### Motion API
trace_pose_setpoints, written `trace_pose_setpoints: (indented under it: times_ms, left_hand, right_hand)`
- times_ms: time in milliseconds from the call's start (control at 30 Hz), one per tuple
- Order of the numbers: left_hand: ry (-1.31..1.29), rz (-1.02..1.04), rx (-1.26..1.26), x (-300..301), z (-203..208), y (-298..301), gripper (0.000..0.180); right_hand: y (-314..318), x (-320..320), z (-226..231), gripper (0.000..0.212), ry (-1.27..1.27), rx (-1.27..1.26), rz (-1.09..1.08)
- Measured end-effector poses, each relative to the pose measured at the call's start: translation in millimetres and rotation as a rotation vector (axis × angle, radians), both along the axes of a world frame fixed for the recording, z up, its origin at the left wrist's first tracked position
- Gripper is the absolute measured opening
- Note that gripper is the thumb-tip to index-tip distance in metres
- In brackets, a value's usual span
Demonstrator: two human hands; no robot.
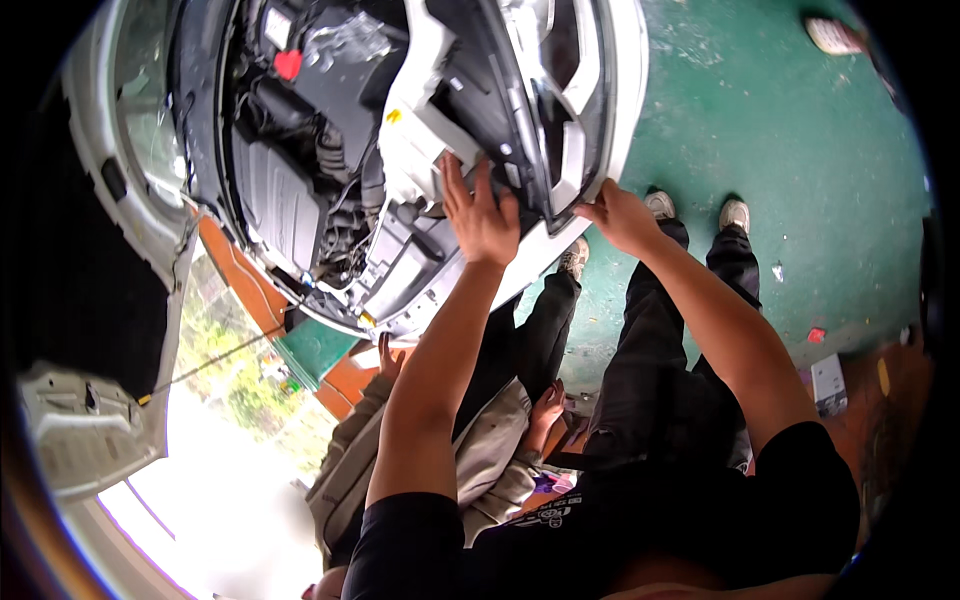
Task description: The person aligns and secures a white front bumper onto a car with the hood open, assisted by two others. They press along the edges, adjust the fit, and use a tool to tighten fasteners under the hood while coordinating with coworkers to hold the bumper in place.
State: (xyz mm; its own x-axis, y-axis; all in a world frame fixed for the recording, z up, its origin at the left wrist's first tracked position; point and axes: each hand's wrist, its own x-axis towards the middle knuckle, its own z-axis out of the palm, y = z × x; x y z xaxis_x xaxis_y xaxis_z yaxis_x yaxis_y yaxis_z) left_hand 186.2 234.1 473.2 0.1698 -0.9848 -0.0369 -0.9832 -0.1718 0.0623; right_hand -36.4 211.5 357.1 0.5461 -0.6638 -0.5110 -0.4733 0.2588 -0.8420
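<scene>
A white car front [410, 110] with a bare engine bay fills the upper left. My left hand [482, 222] lies with its fingers spread on the panel behind the grille, touching the white body part and holding nothing. At the corner of the white front bumper [632, 90], my right hand [622, 220] has its fingers closed around the edge; the fingertips are partly hidden. The dark grille [520, 110] runs between the panel and the bumper's outer face. Next to my left forearm is a black plastic housing [410, 262].
The raised hood [90, 250] stands at the left. A person in a beige jacket [350, 450] is close on my left, one hand [388, 358] near the car's edge. On the green floor [740, 120] are a white box [828, 385], a red scrap [817, 335] and, far right, another shoe [835, 38].
</scene>
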Motion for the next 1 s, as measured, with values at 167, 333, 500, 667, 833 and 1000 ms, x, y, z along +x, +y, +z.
trace_pose_setpoints:
  times_ms: [167,333,500,667,833,1000]
  left_hand:
    - [0.067,0.077,-0.100,5,7,6,0.058]
    - [0.131,0.129,-0.171,7,12,8,0.054]
    - [0.183,0.172,-0.207,13,14,21,0.048]
    - [0.285,0.173,-0.211,13,9,21,0.046]
    - [0.336,0.203,-0.161,16,6,21,0.052]
    - [0.191,0.240,-0.252,10,-20,18,0.055]
  right_hand:
    - [11,5,1,0.054,-0.049,-0.100,-0.068]
    - [8,5,11,0.047,0.023,-0.049,0.014]
    - [4,25,84,0.037,-0.113,-0.048,0.053]
    - [-22,61,137,0.014,-0.229,-0.178,0.050]
    - [-40,143,187,0.013,-0.282,-0.497,0.222]
    - [-9,217,180,0.035,-0.142,-0.661,0.600]
